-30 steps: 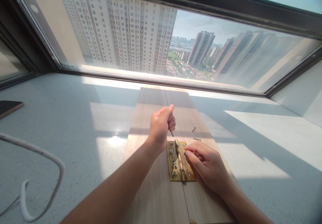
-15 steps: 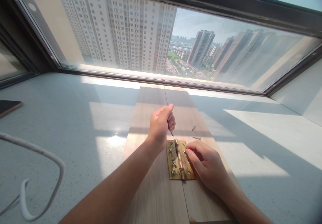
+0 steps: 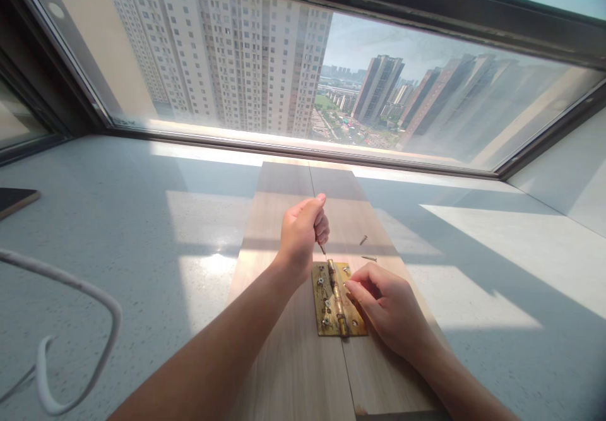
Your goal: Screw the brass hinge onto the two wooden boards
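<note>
A brass hinge (image 3: 328, 301) lies across the seam of two wooden boards (image 3: 284, 231) on the grey sill. My left hand (image 3: 302, 235) is closed round a thin tool, a small screwdriver by its look; its tip (image 3: 324, 252) comes down at the top of the hinge. My right hand (image 3: 386, 307) rests on the hinge's right leaf, its finger and thumb pinched at a screw hole. What it pinches is too small to make out. Two loose screws (image 3: 363, 240) (image 3: 370, 258) lie on the right board, just above that hand.
A white cable (image 3: 76, 295) loops over the sill at the left. A dark flat object (image 3: 14, 200) sits at the far left edge. The window frame (image 3: 303, 153) runs along the back behind the boards.
Almost nothing has moved. My right hand's fingers have crept slightly up the hinge's right leaf. My left hand keeps its grip on the tool in the same place.
</note>
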`<control>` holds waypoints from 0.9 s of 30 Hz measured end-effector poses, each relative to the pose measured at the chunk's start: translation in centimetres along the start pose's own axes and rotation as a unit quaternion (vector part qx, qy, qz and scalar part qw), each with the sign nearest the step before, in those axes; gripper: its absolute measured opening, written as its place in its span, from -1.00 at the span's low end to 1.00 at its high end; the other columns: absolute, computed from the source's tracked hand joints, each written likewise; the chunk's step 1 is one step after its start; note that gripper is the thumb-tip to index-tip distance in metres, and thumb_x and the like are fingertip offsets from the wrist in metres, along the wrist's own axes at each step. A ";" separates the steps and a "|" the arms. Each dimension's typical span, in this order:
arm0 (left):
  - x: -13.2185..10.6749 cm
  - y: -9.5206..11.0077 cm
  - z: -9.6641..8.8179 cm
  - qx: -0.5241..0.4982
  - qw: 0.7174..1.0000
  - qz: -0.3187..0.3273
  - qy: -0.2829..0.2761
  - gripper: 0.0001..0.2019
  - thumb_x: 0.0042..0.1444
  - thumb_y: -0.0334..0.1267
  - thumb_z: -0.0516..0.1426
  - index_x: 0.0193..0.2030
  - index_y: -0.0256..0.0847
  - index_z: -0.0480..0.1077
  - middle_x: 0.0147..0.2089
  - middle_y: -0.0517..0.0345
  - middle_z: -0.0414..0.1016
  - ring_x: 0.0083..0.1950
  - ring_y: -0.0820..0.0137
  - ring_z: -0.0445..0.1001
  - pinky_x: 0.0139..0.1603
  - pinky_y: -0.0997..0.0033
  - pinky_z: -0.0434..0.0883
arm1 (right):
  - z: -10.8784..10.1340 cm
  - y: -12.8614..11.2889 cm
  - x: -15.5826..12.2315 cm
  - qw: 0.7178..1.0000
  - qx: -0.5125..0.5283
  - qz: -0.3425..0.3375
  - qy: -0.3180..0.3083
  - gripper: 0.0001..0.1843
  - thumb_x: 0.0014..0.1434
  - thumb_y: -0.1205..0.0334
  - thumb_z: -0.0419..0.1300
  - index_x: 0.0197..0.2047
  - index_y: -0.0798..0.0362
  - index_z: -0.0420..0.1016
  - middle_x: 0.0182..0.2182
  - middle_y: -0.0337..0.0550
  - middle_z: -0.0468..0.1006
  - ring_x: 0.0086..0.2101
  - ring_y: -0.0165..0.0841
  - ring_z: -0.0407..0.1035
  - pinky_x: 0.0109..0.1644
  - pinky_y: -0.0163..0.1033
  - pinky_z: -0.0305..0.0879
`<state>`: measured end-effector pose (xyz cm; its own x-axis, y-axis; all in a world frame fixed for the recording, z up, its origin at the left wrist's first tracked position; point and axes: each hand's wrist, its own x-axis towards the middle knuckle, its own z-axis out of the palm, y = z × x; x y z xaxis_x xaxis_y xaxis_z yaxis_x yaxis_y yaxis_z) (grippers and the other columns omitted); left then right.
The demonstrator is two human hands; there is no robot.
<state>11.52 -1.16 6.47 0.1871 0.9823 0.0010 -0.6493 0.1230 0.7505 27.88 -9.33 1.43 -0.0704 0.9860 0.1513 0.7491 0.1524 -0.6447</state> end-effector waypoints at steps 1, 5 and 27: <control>0.0 0.0 0.0 -0.001 1.000 0.000 -0.002 -0.52 0.11 -0.15 0.20 -0.63 -0.17 -0.01 -0.66 0.39 -0.08 -0.62 0.57 -0.04 -0.60 0.53 -0.01 | 0.1 0.0 0.0 1.000 0.000 0.002 0.000 -0.73 0.27 0.11 0.10 -0.44 0.03 0.39 -0.51 -0.20 0.43 -0.47 -0.34 0.30 -0.40 -0.23 0.17; -0.3 0.0 0.2 -0.013 1.000 0.002 -0.025 -0.54 0.12 -0.15 0.19 -0.62 -0.17 0.01 -0.64 0.38 -0.07 -0.61 0.57 -0.04 -0.58 0.52 0.00 | 0.1 0.0 0.2 1.000 0.003 0.001 0.011 -0.73 0.25 0.10 0.11 -0.43 0.03 0.40 -0.52 -0.22 0.41 -0.48 -0.34 0.28 -0.41 -0.23 0.17; -2.6 -1.5 1.4 0.090 0.974 -0.060 -0.201 -0.59 0.20 -0.05 0.13 -0.56 -0.20 0.14 -0.57 0.29 0.14 -0.50 0.50 0.12 -0.39 0.45 0.14 | -1.0 -0.8 0.4 0.987 0.134 0.040 0.079 -0.70 0.24 0.07 0.08 -0.39 0.05 0.50 -0.55 -0.22 0.44 -0.52 -0.36 0.29 -0.43 -0.27 0.21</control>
<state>13.00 -4.11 6.26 0.5511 0.8229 0.1383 -0.4723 0.1710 0.8647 27.94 -9.11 2.77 0.1020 0.9760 0.1927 0.5461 0.1070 -0.8309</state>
